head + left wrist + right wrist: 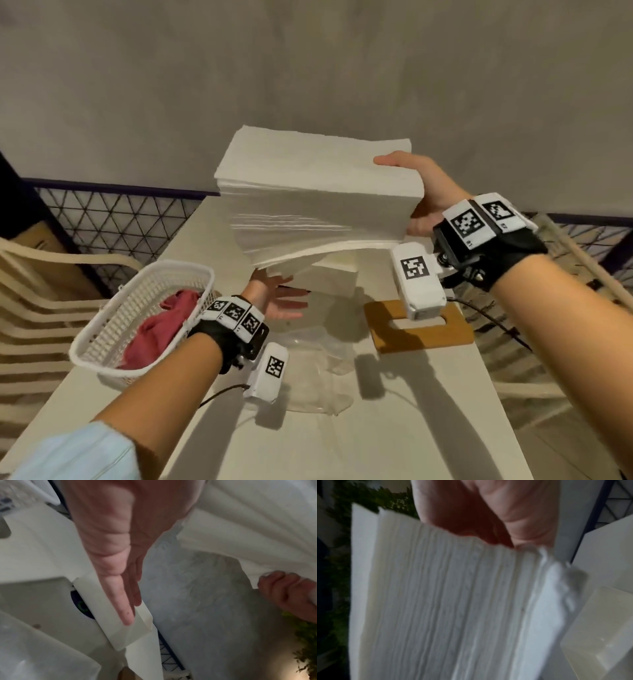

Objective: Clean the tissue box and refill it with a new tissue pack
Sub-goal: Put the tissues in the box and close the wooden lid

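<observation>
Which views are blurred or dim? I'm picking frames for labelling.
Head view: sharp and evenly lit, edges bowed by the wide lens, tissue stack crisp. Left wrist view: dim, left hand soft. Right wrist view: darkest, motion-smeared; right hand and stack edges blurred.

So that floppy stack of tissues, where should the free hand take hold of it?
At the left short end, from below. The right hand grips only one end of the tissue stack, so the bottom sheets sag and fan out. The open left hand, palm up beneath, could cup that end, thumb on top.
</observation>
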Demonstrator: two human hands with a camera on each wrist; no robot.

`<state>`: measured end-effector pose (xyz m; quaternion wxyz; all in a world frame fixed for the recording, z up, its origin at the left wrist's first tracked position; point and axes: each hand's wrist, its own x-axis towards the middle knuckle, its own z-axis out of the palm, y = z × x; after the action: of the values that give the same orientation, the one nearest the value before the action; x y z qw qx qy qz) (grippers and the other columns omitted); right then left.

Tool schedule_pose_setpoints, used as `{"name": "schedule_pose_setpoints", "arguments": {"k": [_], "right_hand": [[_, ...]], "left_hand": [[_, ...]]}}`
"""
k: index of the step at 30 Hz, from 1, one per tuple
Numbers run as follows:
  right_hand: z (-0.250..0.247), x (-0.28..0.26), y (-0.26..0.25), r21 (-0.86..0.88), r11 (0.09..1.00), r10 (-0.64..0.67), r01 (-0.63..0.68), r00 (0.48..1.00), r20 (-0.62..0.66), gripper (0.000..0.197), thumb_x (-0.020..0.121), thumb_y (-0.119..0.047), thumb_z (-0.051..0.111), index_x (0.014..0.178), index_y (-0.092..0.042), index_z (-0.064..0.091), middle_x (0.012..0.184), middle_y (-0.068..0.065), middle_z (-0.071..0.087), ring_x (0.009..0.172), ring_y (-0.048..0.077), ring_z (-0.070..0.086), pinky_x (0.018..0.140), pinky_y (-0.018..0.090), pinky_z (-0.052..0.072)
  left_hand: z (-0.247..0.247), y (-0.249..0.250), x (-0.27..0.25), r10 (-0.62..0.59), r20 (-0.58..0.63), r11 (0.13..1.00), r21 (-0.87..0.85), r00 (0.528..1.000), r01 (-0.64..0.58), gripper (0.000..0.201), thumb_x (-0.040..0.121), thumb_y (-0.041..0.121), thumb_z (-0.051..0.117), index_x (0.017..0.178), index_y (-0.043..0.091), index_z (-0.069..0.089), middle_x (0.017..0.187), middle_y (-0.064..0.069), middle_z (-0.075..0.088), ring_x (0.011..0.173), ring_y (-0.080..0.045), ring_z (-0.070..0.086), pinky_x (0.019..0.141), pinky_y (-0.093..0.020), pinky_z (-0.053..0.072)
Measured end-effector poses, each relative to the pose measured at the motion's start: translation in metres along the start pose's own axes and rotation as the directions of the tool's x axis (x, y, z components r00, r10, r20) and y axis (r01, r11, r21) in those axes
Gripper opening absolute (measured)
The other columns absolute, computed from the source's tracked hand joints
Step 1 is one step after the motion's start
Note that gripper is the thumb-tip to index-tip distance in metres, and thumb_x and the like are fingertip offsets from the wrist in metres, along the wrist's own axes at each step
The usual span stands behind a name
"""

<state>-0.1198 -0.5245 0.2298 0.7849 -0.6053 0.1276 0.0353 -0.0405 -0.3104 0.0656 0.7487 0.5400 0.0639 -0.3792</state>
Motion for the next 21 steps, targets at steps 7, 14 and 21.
{"name": "schedule_pose_setpoints", "arguments": {"k": [7, 14, 21], "right_hand": [[-0.020, 0.039, 0.038, 0.016, 0.984, 0.178, -0.178, 0.962, -0.206, 0.063, 0.065, -0.030, 0.072, 0.123, -0.010, 0.057, 0.109, 0.013, 0.063, 0.092, 0.029, 0.062, 0.080, 0.036, 0.055], [-0.031, 0.100, 0.066, -0.026, 0.983, 0.162, -0.181, 0.930, -0.329, 0.030, 0.078, -0.032, 0.064, 0.099, -0.011, 0.065, 0.074, 0.005, 0.068, 0.058, 0.018, 0.066, 0.056, 0.028, 0.053], [-0.019, 0.167, 0.085, 0.045, 0.976, 0.208, -0.213, 0.856, -0.474, 0.013, 0.082, -0.017, 0.054, 0.069, -0.013, 0.054, 0.060, 0.005, 0.057, 0.051, 0.017, 0.055, 0.050, 0.020, 0.042]], "left_hand": [[-0.009, 0.035, 0.037, 0.084, 0.056, 0.952, -0.299, 0.995, -0.063, 0.064, 0.085, 0.063, 0.026, 0.110, 0.012, 0.056, 0.109, -0.020, 0.061, 0.100, -0.039, 0.057, 0.080, -0.055, 0.050], [-0.019, 0.102, 0.077, -0.058, 0.166, 0.929, 0.370, 0.984, -0.008, 0.026, 0.086, 0.043, 0.052, 0.098, 0.021, 0.059, 0.075, -0.001, 0.073, 0.072, -0.017, 0.069, 0.064, -0.030, 0.056], [-0.027, 0.143, 0.142, 0.025, -0.028, 0.851, 0.525, 0.999, -0.007, 0.032, 0.073, 0.037, 0.065, 0.102, 0.024, 0.062, 0.102, 0.000, 0.058, 0.092, -0.017, 0.054, 0.071, -0.025, 0.042]]}}
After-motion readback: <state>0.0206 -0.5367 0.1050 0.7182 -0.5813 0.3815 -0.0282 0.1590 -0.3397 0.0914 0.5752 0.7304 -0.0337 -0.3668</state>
